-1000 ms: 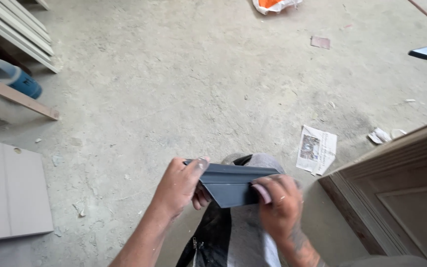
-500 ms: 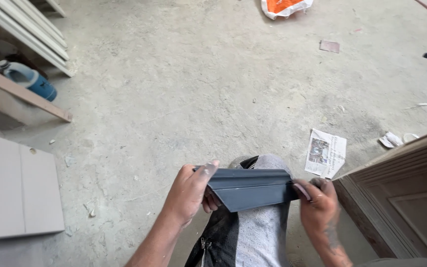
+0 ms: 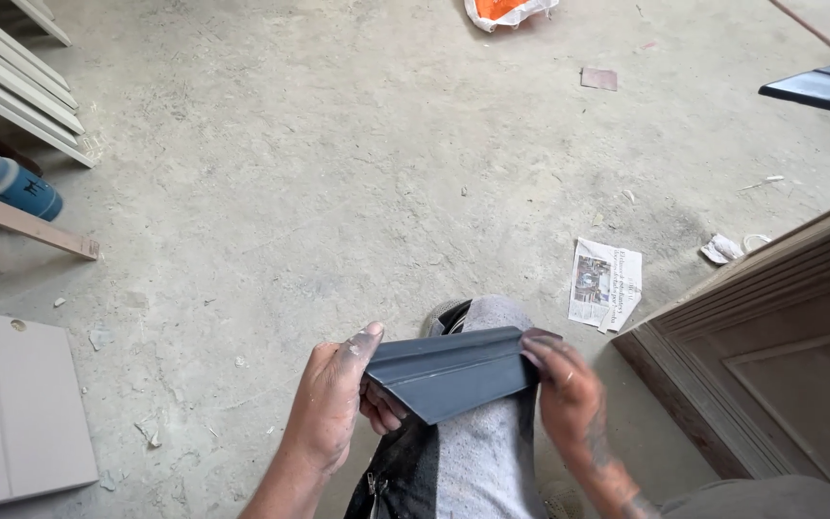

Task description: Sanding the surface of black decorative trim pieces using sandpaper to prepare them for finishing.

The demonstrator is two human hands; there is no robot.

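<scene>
Both hands hold a short piece of dark grey moulding [image 3: 451, 371] with a mitred, pointed lower edge, just above my knee in grey trousers [image 3: 477, 452]. My left hand [image 3: 333, 408] grips its left end, thumb on top and fingers underneath. My right hand [image 3: 569, 389] touches the right end with its fingertips and looks blurred from motion. The piece lies almost level, its long face turned up toward me.
A brown panelled wooden door [image 3: 780, 356] lies at the right. A newspaper scrap [image 3: 605, 284] rests on the concrete floor [image 3: 338, 173]. White mouldings [image 3: 12, 77] and a blue jug [image 3: 12, 183] are at the upper left, a pale board [image 3: 12, 404] at the left, another dark moulding [image 3: 823, 88] at the upper right.
My right hand slid out along the moulding to its right end, then came back onto the end face. The left hand kept its grip while the view shifted slightly.
</scene>
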